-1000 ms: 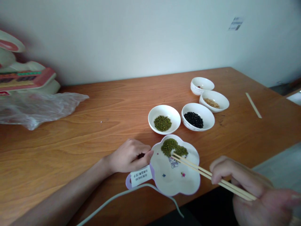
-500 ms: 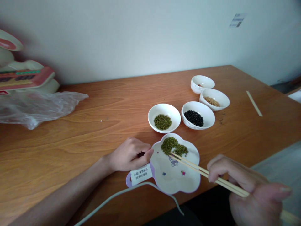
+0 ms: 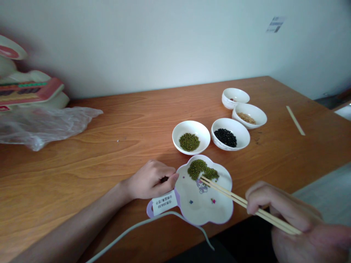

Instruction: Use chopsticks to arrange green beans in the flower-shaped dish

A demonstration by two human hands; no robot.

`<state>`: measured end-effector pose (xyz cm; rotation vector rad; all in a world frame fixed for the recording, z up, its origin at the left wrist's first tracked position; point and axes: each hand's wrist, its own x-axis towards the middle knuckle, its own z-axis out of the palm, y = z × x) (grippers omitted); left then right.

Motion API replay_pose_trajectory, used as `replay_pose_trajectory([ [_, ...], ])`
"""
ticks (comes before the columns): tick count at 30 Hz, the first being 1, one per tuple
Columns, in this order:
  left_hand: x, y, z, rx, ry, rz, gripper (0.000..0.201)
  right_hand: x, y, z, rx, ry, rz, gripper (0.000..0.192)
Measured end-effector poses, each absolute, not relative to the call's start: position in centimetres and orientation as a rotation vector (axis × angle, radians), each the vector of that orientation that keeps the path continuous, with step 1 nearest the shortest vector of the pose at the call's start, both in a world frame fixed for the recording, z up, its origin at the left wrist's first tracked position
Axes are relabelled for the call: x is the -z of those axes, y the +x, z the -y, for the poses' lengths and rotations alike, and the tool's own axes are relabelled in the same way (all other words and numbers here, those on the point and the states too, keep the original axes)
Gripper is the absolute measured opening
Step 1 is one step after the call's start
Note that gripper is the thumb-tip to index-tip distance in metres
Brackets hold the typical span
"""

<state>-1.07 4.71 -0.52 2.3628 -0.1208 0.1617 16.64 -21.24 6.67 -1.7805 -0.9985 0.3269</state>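
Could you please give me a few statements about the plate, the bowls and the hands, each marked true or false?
1. The right hand holds chopsticks with their tips at the green beans on the plate. True.
2. The left hand is lifting a bowl. False: it rests at the plate's left rim.
3. One bowl holds black beans. True.
4. All four bowls hold green beans. False: only the green bowl does.
5. A single stick lies on the table to the right. True.
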Motion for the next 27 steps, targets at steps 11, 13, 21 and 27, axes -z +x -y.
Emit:
replay_pose_trajectory([
  [11, 0.55, -1.14, -4.70, -0.176, 2.363, 0.123, 0.030, -6.61, 16.64, 20.94, -0.336, -1.759, 1.011, 0.088],
  [13, 0.54, -1.13, -4.71, -0.177, 2.362, 0.122, 0.030, -6.44, 16.92, 21.15, -0.365, -1.739, 1.076, 0.086],
  [21, 0.45, -1.18, -4.67, -0.165, 2.349, 0.121, 0.031, -5.87, 16.61, 21.39, -0.397, -1.711, 1.027, 0.087],
  [27, 0.68, -1.15, -4.75, -0.145, 2.349, 0.109, 0.031, -6.47, 16.43, 20.88, -0.362, -1.773, 1.015, 0.089],
])
